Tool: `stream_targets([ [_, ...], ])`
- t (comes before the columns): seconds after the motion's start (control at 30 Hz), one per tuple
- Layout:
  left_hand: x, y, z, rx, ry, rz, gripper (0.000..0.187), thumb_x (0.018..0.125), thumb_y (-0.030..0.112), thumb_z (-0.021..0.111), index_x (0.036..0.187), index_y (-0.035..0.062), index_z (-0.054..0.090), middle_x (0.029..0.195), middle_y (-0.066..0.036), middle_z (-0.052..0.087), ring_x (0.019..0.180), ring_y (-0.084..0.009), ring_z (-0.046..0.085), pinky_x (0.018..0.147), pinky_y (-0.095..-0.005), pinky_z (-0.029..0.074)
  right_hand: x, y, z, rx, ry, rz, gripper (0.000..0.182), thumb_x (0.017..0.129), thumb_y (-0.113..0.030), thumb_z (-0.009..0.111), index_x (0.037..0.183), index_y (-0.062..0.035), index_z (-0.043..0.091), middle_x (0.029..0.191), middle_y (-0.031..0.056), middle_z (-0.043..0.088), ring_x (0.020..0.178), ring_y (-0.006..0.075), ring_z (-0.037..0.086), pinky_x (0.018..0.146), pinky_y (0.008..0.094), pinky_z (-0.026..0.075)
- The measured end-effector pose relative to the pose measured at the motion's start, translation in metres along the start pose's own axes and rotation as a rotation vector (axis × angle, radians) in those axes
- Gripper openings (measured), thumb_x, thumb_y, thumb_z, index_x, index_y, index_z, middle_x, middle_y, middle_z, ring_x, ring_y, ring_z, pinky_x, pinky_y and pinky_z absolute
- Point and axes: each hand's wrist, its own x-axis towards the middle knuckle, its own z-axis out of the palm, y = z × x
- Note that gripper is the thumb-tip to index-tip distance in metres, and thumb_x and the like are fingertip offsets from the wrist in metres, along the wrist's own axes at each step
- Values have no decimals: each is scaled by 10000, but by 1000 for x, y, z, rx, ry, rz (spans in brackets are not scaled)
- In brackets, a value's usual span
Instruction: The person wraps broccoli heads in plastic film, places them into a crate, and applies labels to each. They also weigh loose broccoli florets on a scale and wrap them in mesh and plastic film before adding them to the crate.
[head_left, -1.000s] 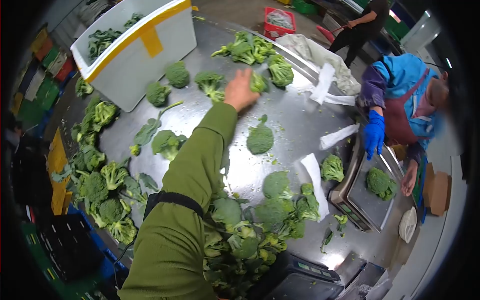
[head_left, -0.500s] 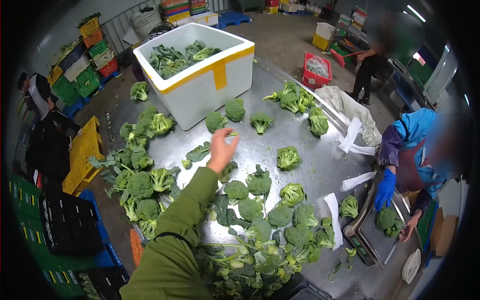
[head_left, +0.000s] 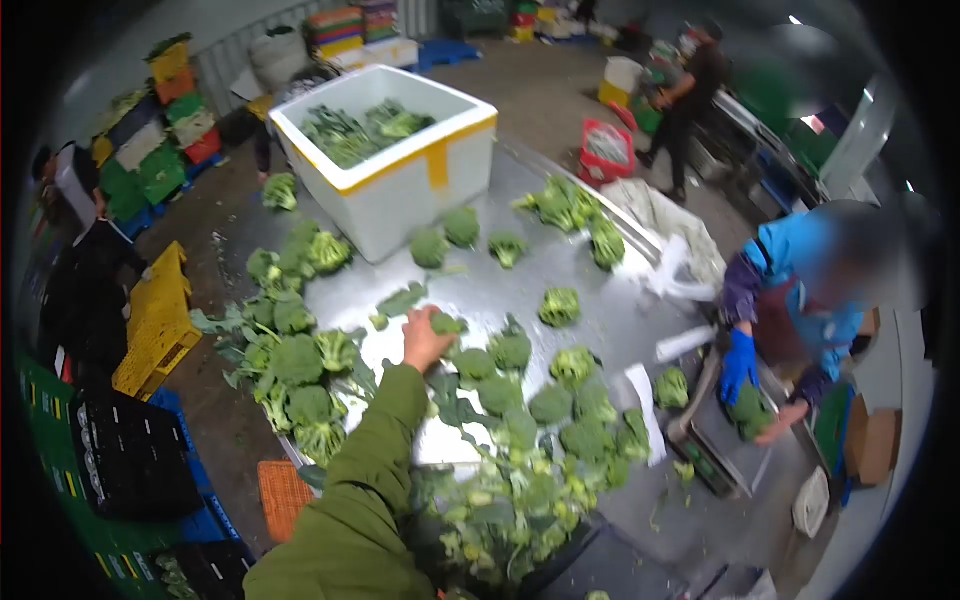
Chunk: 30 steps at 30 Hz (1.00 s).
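My left hand [head_left: 425,343], in a green sleeve, has its fingers curled around a small broccoli head [head_left: 448,324] low over the metal table [head_left: 392,350]. Just beyond it lie a loose leaf [head_left: 402,299] and a thin green stem piece [head_left: 447,271]. Nearer me, several broccoli heads [head_left: 501,395] crowd together above a heap of leafy stalks [head_left: 515,520]. Another pile of broccoli [head_left: 297,360] runs along the left edge. My right hand is out of view.
A white foam box [head_left: 410,190] holding greens stands at the table's far end. Single broccoli heads [head_left: 559,307] lie toward the right. A co-worker's blue-gloved hand [head_left: 740,365] touches broccoli [head_left: 748,412] on a scale [head_left: 715,455]. Stacked crates [head_left: 160,160] stand left.
My left hand has moved down and toward me, from the thin green stem piece to the small broccoli head, which it now grasps. The stem piece lies on the table.
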Motion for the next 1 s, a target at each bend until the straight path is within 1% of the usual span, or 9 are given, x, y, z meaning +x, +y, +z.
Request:
stream_targets([
  [0.03,3,-14,9,-10,50,17,692,602,328,849,1206,138,569,1267,-193,440,1155,-419,488,1013,-491,400,-1,10,-4,-79,-147,162,291,948,-170,617,1156,31,649,1012,224,699,864,312,670,790,373,524],
  [0.07,0,-17,7,-9,46,6,665,617,346,829,1201,146,582,1284,-198,428,1167,-437,486,1001,-511,408,3,107,42,160,158,-65,197,855,-134,698,918,52,687,775,149,678,717,191,649,706,326,513],
  [0.13,-16,-4,-12,-24,-42,-91,625,646,356,820,1186,150,583,1235,-222,477,1111,-445,544,928,-491,480,-16,52,12,98,31,49,189,931,-109,613,1005,54,673,848,149,692,758,197,645,734,313,510],
  [0.27,-13,-36,-8,-29,-157,-126,644,694,471,823,1165,123,555,1127,-183,558,953,-347,638,794,-447,550,-32,62,17,151,53,34,186,914,-98,630,1005,59,672,855,148,702,735,206,665,704,325,524],
  [0.37,-44,-4,-35,-384,-275,-302,549,792,439,771,1180,120,551,1115,-161,557,954,-296,628,751,-423,584,-37,44,12,246,62,89,173,915,-83,635,1003,62,671,814,112,693,718,161,653,689,298,519],
  [0.43,-50,-4,-41,-951,-378,-643,472,869,408,718,1206,127,544,1114,-142,559,962,-257,611,728,-395,605,-39,42,11,263,46,81,163,917,-71,636,1003,63,670,796,85,680,711,127,639,670,272,512],
  [0.67,-83,6,-44,-1422,-506,-636,425,911,422,671,1215,147,556,1138,-87,588,965,-245,607,702,-364,597,-56,52,16,318,26,111,174,923,-111,644,990,47,674,762,65,669,709,109,625,666,258,498],
  [0.83,-91,7,-45,-1405,-593,-629,391,900,418,687,1173,159,581,1044,-63,631,923,-208,619,674,-349,579,-68,62,15,263,17,78,185,909,-112,655,1022,31,691,761,64,669,674,93,601,637,246,476],
  [1.0,-104,22,-44,-1265,-449,-675,446,824,504,742,1122,198,613,988,-76,604,717,-215,594,556,-305,526,-84,78,23,422,54,129,186,903,-101,665,1026,36,690,760,55,667,667,88,591,640,241,476],
])
